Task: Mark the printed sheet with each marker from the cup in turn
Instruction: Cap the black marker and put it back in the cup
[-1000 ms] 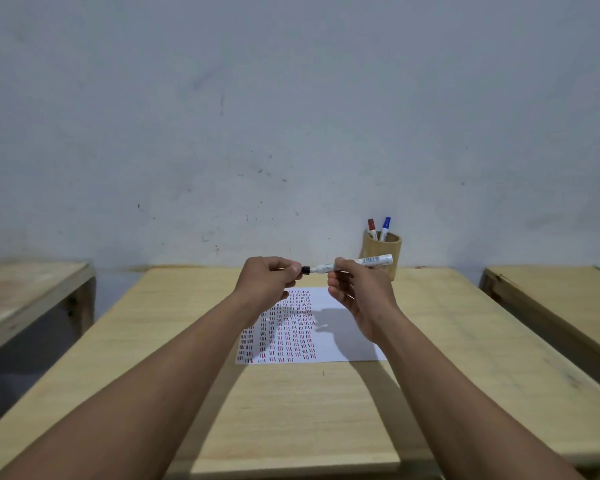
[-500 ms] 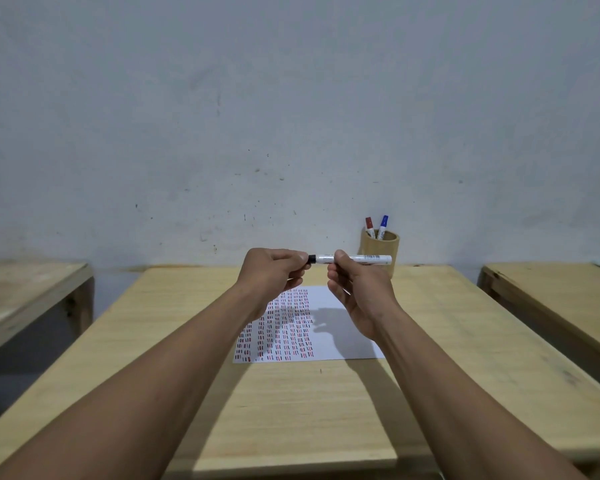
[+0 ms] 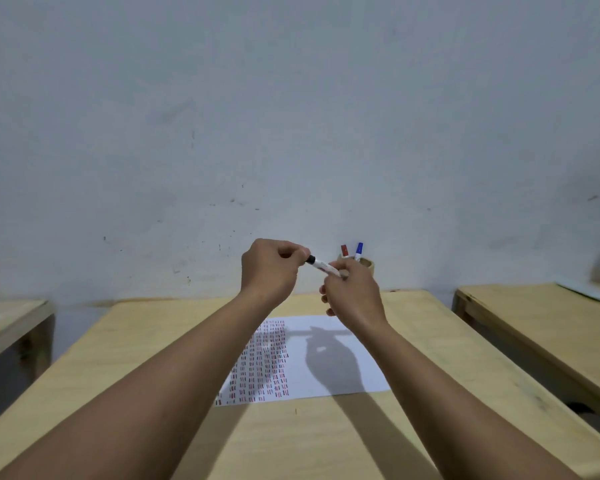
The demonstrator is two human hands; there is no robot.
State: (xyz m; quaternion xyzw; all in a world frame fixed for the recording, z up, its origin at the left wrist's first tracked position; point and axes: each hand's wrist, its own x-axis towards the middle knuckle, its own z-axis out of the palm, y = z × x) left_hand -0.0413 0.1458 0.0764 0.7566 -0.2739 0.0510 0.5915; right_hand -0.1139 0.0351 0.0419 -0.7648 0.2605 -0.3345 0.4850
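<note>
A black marker (image 3: 321, 266) is held above the sheet (image 3: 326, 358), its black end pinched by the left hand (image 3: 270, 268) and its barrel gripped by the right hand (image 3: 352, 296). At 1 o'clock, 2 markers are stood in the cup (image 3: 367, 266).

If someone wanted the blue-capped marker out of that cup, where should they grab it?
By its capped top end, pinched from above. The blue-capped marker stands nearly upright in the wooden cup, only its top showing above the rim, close beside the red-capped marker.
</note>
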